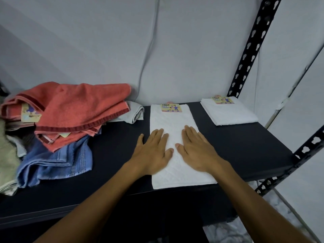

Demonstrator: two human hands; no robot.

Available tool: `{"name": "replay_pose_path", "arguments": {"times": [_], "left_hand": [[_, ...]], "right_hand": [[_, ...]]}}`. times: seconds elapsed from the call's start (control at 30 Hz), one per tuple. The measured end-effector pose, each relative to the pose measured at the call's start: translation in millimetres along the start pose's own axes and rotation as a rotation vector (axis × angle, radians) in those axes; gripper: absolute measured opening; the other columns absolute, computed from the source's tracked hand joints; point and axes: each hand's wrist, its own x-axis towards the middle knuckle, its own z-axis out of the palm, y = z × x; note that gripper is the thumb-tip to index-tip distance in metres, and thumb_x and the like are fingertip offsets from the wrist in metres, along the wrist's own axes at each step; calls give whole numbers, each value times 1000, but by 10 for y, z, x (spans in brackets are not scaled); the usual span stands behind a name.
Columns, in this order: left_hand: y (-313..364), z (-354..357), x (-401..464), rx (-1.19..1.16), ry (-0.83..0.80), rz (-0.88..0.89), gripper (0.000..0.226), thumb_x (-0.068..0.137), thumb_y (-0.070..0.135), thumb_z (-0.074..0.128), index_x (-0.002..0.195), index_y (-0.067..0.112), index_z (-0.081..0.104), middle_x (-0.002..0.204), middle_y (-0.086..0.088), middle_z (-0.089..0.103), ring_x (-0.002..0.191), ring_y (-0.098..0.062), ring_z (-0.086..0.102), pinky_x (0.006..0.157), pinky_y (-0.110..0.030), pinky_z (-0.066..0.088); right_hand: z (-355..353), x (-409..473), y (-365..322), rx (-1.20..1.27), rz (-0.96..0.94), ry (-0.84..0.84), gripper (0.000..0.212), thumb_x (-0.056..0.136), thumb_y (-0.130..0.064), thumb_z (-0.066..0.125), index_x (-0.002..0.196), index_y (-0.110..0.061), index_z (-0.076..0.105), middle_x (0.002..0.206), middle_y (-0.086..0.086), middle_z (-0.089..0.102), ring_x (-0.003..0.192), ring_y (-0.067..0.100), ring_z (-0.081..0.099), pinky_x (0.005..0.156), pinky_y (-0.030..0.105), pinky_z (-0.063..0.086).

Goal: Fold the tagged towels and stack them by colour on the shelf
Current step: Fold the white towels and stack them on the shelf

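Note:
A white towel [172, 120] lies as a long strip across the black shelf [245, 146], its paper tag [171, 107] at the far end. My left hand [154, 151] and my right hand [196, 149] press flat on its near half, fingers straight, side by side. A second white towel [229, 114], folded small with its own tag, sits at the shelf's back right. On the left lies a loose pile: a red towel [82, 109] on top, a blue towel [56, 160] under it, a pale grey towel [135, 113] behind.
A beige-green towel [7, 158] hangs at the far left edge. Black perforated uprights [252, 48] frame the shelf on the right. A grey fabric wall closes the back. Bare black shelf shows between the pile and the strip.

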Motion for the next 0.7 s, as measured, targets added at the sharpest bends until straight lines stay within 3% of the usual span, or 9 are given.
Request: {"name": "replay_pose_path", "arguments": {"times": [0.1, 0.17, 0.2, 0.27, 0.33, 0.47, 0.7], "left_hand": [[-46, -60, 50, 32, 18, 16, 66, 100, 54, 22, 156, 19, 12, 164, 0, 3, 150, -13, 0, 119, -52, 7], [-97, -132, 146, 3, 94, 27, 60, 99, 56, 30, 147, 21, 33, 154, 2, 28, 141, -15, 21, 107, -47, 21], [-108, -169, 208, -44, 129, 18, 53, 99, 53, 32, 141, 22, 42, 146, 2, 37, 135, -17, 28, 101, -45, 23], [-100, -226, 361, -128, 204, -13, 43, 102, 43, 35, 136, 22, 49, 136, 0, 46, 128, -20, 33, 97, -43, 25], [-82, -250, 521, -114, 269, -33, 40, 102, 34, 38, 137, 19, 50, 134, -3, 49, 127, -22, 35, 99, -43, 27], [-116, -189, 754, -30, 292, -106, 38, 101, 33, 40, 130, 11, 52, 132, -8, 49, 124, -25, 39, 99, -42, 33], [-223, -25, 887, 5, 165, -89, 56, 102, 40, 24, 148, 8, 23, 156, -6, 20, 142, -18, 18, 114, -44, 19]], "right_hand": [[-49, 56, 38, 18, -8, -63, 70, 104, -49, 17, 155, -5, -1, 164, 6, -12, 151, 18, -10, 123, 37, -1], [-128, 148, 105, 36, -29, -30, 61, 103, -49, 29, 143, -3, 36, 158, 11, 22, 146, 26, 20, 118, 42, 22], [-176, 212, 131, 78, -29, 41, 48, 101, -46, 36, 121, -6, 54, 141, 12, 44, 130, 28, 41, 107, 44, 37], [-270, 370, 152, 189, 6, 252, 34, 100, -35, 45, 84, -8, 60, 98, 8, 58, 91, 27, 57, 82, 41, 49], [-315, 565, 150, 178, 35, 387, 28, 99, -25, 47, 93, -5, 65, 98, 10, 59, 89, 28, 57, 78, 42, 50], [-227, 823, 103, 36, 49, 392, 27, 99, -24, 44, 108, -6, 63, 110, 11, 57, 100, 30, 53, 82, 40, 47], [-79, 903, 153, -120, 49, 361, 39, 102, -31, 32, 127, -7, 50, 130, 11, 48, 110, 28, 45, 91, 37, 38]]}}
